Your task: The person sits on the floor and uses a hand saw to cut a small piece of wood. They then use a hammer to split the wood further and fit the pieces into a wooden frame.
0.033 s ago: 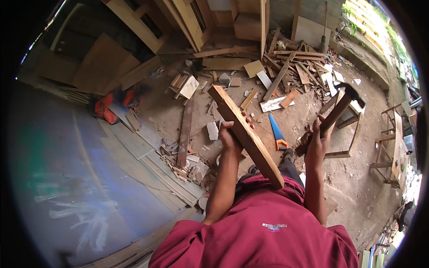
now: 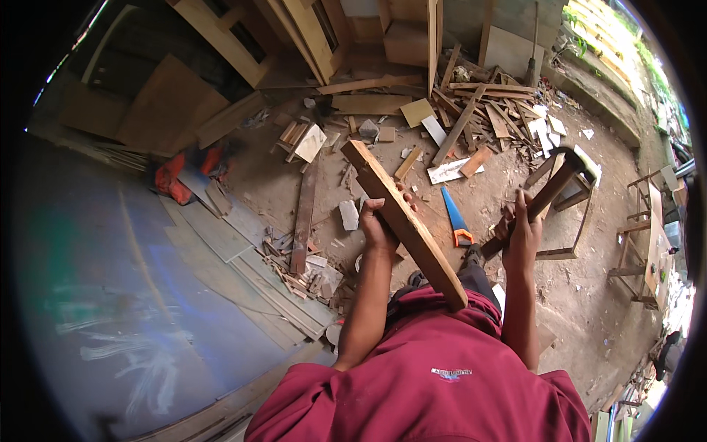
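My left hand (image 2: pixel 378 221) is closed around a thick wooden board (image 2: pixel 405 222), thumb on the near side and fingertips showing past the far edge. The board slants from upper left down to my waist. In my right hand (image 2: pixel 521 230) is a hammer (image 2: pixel 554 193), gripped by its wooden handle, the dark metal head up and to the right. Board and hammer are apart. On the ground between my hands, a little farther off, lies a handsaw (image 2: pixel 454 214) with a blue blade and an orange-black handle.
Scrap wood (image 2: pixel 501 114) is heaped at the back right. A wooden frame (image 2: pixel 582 228) stands right of the hammer, and a wooden bench (image 2: pixel 648 236) farther right. Large flat sheets (image 2: pixel 132 272) cover the left side. Offcuts and a long brown plank (image 2: pixel 305 221) lie on the dirt floor.
The hammer has turned slightly in my right hand: its head sits a little lower and the handle's end has shifted left. The board is almost unmoved.
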`<state>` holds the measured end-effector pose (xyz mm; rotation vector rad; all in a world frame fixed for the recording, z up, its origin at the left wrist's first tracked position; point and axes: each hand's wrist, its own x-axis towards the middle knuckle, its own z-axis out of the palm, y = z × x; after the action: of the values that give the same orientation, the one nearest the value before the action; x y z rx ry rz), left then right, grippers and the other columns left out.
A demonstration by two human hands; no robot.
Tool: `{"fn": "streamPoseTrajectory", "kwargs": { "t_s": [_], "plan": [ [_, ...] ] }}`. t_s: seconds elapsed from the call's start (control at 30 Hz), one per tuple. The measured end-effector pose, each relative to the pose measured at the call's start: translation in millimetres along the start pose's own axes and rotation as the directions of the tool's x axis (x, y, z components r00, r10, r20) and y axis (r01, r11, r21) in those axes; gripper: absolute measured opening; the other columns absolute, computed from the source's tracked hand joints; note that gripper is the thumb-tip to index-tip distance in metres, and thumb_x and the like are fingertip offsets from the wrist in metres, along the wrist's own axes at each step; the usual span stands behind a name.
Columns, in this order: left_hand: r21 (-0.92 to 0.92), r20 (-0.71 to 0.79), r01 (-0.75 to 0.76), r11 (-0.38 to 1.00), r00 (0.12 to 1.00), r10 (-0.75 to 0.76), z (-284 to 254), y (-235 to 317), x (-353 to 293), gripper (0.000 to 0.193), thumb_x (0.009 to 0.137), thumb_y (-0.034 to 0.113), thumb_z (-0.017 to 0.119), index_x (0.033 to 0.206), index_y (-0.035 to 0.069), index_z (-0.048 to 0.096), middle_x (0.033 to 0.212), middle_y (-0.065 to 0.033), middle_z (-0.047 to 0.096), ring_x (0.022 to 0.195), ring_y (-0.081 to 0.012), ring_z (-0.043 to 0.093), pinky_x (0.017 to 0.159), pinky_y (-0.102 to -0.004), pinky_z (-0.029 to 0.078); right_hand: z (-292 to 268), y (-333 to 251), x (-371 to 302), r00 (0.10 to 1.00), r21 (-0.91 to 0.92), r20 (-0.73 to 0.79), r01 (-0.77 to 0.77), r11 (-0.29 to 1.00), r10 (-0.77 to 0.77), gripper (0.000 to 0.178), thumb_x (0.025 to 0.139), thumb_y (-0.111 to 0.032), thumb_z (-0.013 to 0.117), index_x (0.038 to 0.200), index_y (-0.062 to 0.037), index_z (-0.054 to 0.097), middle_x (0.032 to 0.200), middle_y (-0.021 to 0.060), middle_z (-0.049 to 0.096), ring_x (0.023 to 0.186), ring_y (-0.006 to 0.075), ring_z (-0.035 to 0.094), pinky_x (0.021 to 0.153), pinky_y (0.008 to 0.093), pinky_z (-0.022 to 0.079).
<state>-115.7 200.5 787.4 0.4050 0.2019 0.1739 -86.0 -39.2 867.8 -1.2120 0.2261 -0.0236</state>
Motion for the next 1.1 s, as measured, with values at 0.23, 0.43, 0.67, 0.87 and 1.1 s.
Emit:
{"fn": "streamPoseTrajectory", "kwargs": {
  "t_s": [0.23,0.43,0.67,0.87,1.1],
  "plan": [
    [0.236,-0.195,0.040,0.971,0.981,0.007,0,-4,14,0.039,0.076,0.025,0.065,0.107,0.003,0.058,0.095,-0.0104,0.062,0.088,-0.0241,0.062,0.082,-0.0410,0.051,-42,27,20,0.923,0.046,0.035,-0.385,0.922,0.384,0.026,0.094,-0.030,0.061,0.096,-0.0056,0.052,0.061,-0.0095,0.034,0.048,0.0023,0.034,0.042,0.0203,0.027],
    [0.250,-0.227,0.069,0.966,0.974,-0.011,30,-17,12,0.035,0.076,0.025,0.068,0.102,0.003,0.060,0.090,-0.0085,0.063,0.085,-0.0236,0.062,0.083,-0.0385,0.049,-56,42,0,0.876,-0.013,0.059,-0.479,0.878,0.479,0.023,0.096,-0.032,0.058,0.088,-0.0116,0.053,0.062,-0.0084,0.037,0.050,0.0040,0.037,0.045,0.0233,0.031],
    [0.195,-0.170,0.181,0.964,0.974,-0.149,49,-35,5,0.054,0.085,0.051,0.067,0.115,0.007,0.056,0.097,-0.0067,0.060,0.093,-0.0221,0.059,0.085,-0.0390,0.046,-57,51,7,0.892,0.078,0.030,-0.451,0.889,0.451,0.020,0.093,-0.016,0.063,0.102,-0.0016,0.052,0.073,0.0011,0.050,0.060,0.0091,0.051,0.053,0.0263,0.047],
    [0.337,-0.161,0.145,0.930,0.982,-0.095,41,-71,17,0.066,0.087,0.054,0.064,0.131,0.007,0.049,0.119,-0.0036,0.056,0.113,-0.0213,0.052,0.098,-0.0386,0.040,-90,75,6,0.754,0.205,0.098,-0.654,0.728,0.650,0.008,0.094,-0.007,0.055,0.092,0.0002,0.052,0.073,0.0009,0.049,0.056,0.0073,0.046,0.047,0.0211,0.040],
    [0.669,0.035,0.000,0.743,0.999,-0.031,43,-102,32,0.054,0.077,0.028,0.083,0.118,0.006,0.056,0.104,-0.0003,0.060,0.096,-0.0135,0.055,0.090,-0.0289,0.042,-105,74,32,0.686,0.425,0.095,-0.683,0.594,0.721,0.010,0.096,-0.004,0.049,0.100,0.0058,0.048,0.082,0.0059,0.052,0.061,0.0077,0.046,0.050,0.0191,0.041]
  ]
}}
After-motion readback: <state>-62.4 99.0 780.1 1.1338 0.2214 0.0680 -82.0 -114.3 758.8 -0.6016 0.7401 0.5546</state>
